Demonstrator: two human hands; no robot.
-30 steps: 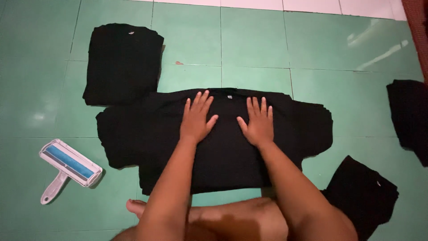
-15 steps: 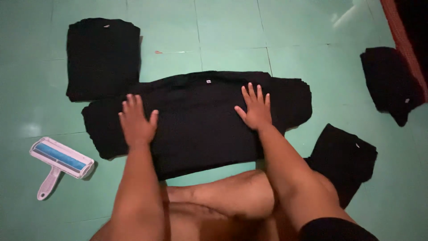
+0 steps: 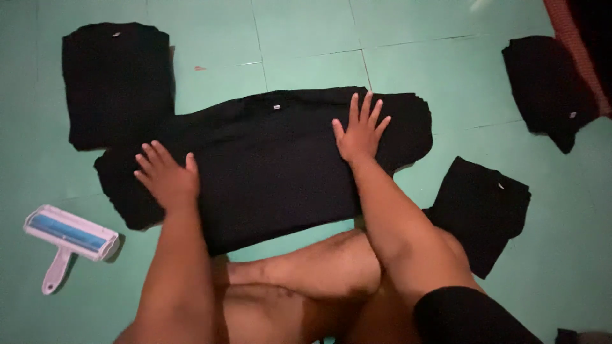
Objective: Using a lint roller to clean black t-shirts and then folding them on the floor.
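Black T-shirt point(image 3: 274, 162) lies spread flat on the green tiled floor point(image 3: 306, 38), a small pale neck label point(image 3: 277, 107) near its top edge. Folded black shirts lie around it: one at upper left point(image 3: 118, 83), one at upper right point(image 3: 548, 86), one at lower right point(image 3: 484, 207). A white and blue lint brush point(image 3: 67, 236) lies at left. The left hand point(image 3: 166, 178) and right hand point(image 3: 360, 130) press flat on the shirt, fingers spread, well apart, gripping nothing.

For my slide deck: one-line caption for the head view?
Both hands, left hand and right hand, pressed flat on a black shirt spread across green floor tiles.
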